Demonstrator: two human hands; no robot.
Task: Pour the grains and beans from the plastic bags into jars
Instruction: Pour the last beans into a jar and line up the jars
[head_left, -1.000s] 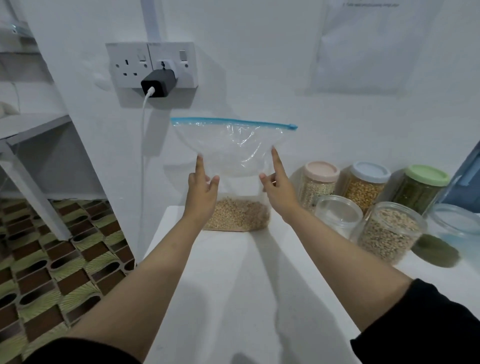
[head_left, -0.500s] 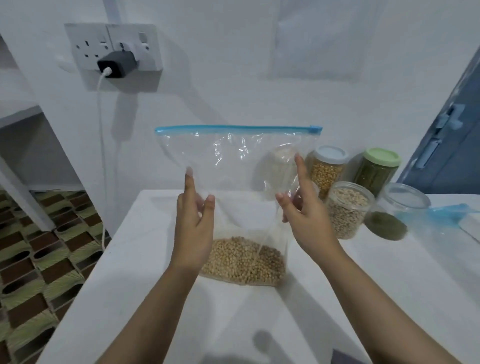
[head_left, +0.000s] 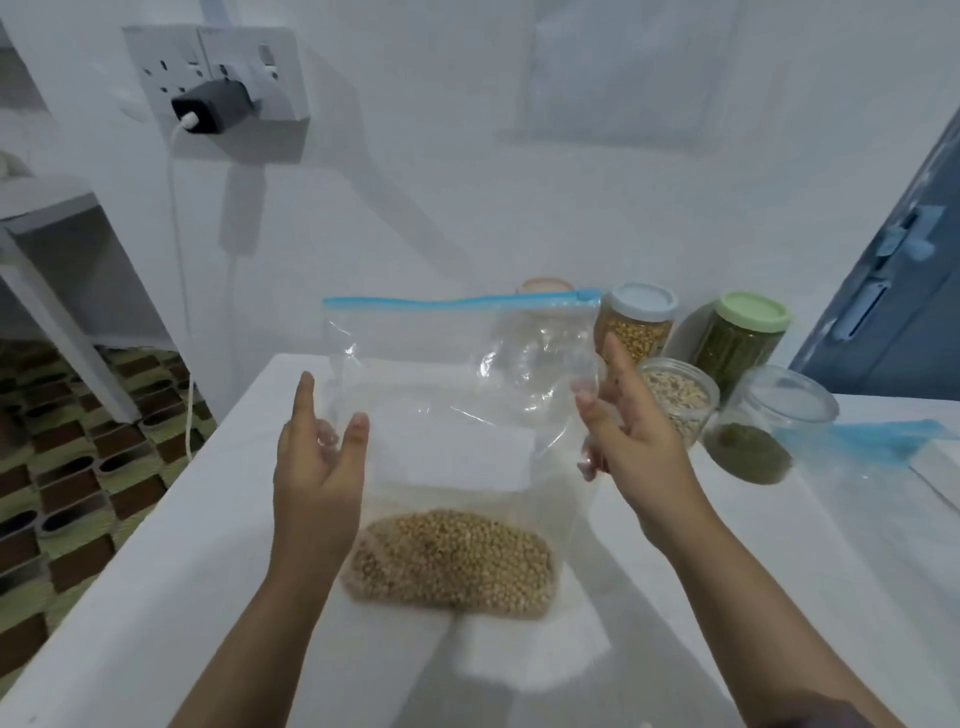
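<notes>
Two hands flank an upright zip bag of beans resting on the table: left hand pinches its left edge between thumb and fingers, right hand, fingers loosely spread, pinches its right edge, with jars just right of it.

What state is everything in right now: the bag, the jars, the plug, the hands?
Zip bag: upright, blue zip strip looks closed, beans settled at the bottom.
Left hand: pinching the bag's left edge.
Right hand: holding the bag's right edge.
Blue-lidded jar: lidded, filled.
Green-lidded jar: lidded, filled.
Grain jar: no lid, nearly full.
Clear jar: no lid, empty.
Charger: plugged in.
</notes>
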